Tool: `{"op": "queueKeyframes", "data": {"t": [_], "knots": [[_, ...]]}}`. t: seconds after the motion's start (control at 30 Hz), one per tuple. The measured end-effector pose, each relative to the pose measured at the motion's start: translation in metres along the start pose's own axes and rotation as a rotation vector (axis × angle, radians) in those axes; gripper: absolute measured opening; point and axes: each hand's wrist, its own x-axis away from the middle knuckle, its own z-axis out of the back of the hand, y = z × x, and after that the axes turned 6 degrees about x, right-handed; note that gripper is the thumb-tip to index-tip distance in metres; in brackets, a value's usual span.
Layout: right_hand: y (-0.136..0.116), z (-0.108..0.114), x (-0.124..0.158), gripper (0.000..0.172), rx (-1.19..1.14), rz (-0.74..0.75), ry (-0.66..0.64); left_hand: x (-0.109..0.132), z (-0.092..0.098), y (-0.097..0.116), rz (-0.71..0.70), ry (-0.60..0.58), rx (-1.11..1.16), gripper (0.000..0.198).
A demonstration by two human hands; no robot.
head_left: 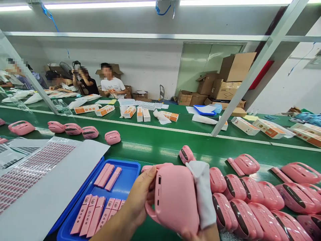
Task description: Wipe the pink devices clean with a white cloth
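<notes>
In front of me is a pink plastic device (177, 197) with a carrying handle and rounded corners, its side with a USB-type port and small slots turned to me. My left hand (140, 192) grips its left edge near the handle, thumb on top. My right hand (200, 232) supports the lower right of the device; most of its fingers are hidden. A white cloth (204, 192) lies between that hand and the device's right side. To the left, a blue tray (132, 164) holds several slim pink bars (86, 214), some with round button marks.
Several similar pink devices (240, 214) stand in rows at right, others (72, 129) along the green belt (147, 140). A sheet of small labels (37, 167) lies left. Orange-white boxes (142, 114) sit beyond a white post (253, 73). People work at the far bench.
</notes>
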Motion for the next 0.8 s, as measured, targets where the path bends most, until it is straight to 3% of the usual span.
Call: {"op": "queueKeyframes", "data": {"t": [0.1,0.2,0.3,0.37,0.43,0.5,0.57,0.6,0.67,0.8], "knots": [[-0.005,-0.003,0.004,0.073,-0.273,-0.223,0.048,0.005,0.007,-0.003,-0.098,-0.026,-0.262,0.043],[0.001,-0.002,0.005,0.058,-0.553,-0.490,0.104,0.010,0.023,-0.005,-0.336,-0.120,-0.670,0.055],[0.007,0.000,0.004,0.042,-0.509,-0.475,0.007,0.011,0.041,-0.005,-0.580,-0.322,-0.919,0.074],[0.005,-0.001,0.004,0.040,-0.506,-0.445,-0.056,0.009,0.049,-0.003,-0.765,-0.477,-1.048,0.090],[0.001,-0.004,0.003,0.034,-0.557,-0.458,0.006,0.006,0.049,-0.001,-1.061,-0.542,-1.148,0.078],[-0.001,-0.007,-0.001,0.024,-0.565,-0.458,0.122,0.003,0.044,0.003,-1.374,-0.545,-1.190,0.042],[-0.001,-0.009,-0.004,0.026,-0.530,-0.447,0.185,0.002,0.034,0.008,-1.555,-0.546,-1.164,0.037],[-0.001,-0.009,-0.005,0.027,-0.504,-0.446,0.190,0.001,0.029,0.010,-1.552,-0.552,-1.138,0.041],[-0.001,-0.009,-0.004,0.026,-0.427,-0.460,0.193,0.001,0.020,0.015,-1.363,-0.508,-1.052,0.048],[-0.010,-0.010,0.008,0.036,-0.102,-0.319,0.132,0.000,0.008,0.021,-0.644,-0.222,-1.020,0.041]]}}
